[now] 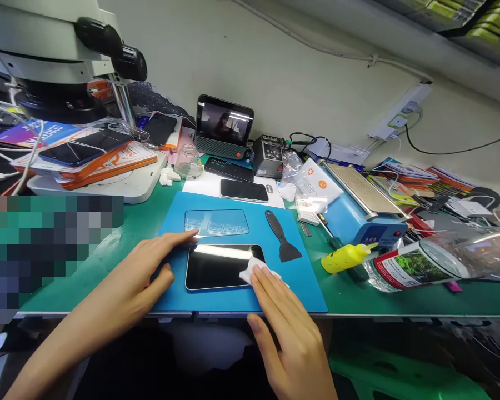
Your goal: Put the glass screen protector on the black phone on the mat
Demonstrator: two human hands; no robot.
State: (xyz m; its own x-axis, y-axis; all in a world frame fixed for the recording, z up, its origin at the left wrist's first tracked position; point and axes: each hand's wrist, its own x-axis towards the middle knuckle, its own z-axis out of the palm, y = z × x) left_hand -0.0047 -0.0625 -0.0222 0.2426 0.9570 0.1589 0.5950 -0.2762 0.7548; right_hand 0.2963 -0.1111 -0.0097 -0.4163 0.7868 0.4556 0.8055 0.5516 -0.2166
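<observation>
A smartphone (219,269) with a dark, glossy screen lies face up on a blue mat (304,291). My right hand (291,328) presses a folded white tissue (248,272) against the screen's right end, its fingertips over the tissue. Beside the phone's left end is my left hand (150,272), fingers stretched out and thumb apart. Its index fingertip reaches the phone's upper left corner, near a clear, dark-edged screen protector (216,223); whether it touches either is unclear. A black scraper (281,239) with a wide blade lies to the right on the mat.
A microscope (66,61) overhangs the left, above stacked boxes. Behind the mat are another phone (244,190), a glass jar (188,162) and a propped screen (224,125). A yellow bottle (344,259), a blue machine (358,222) and a clear plastic jar (416,264) stand or lie right.
</observation>
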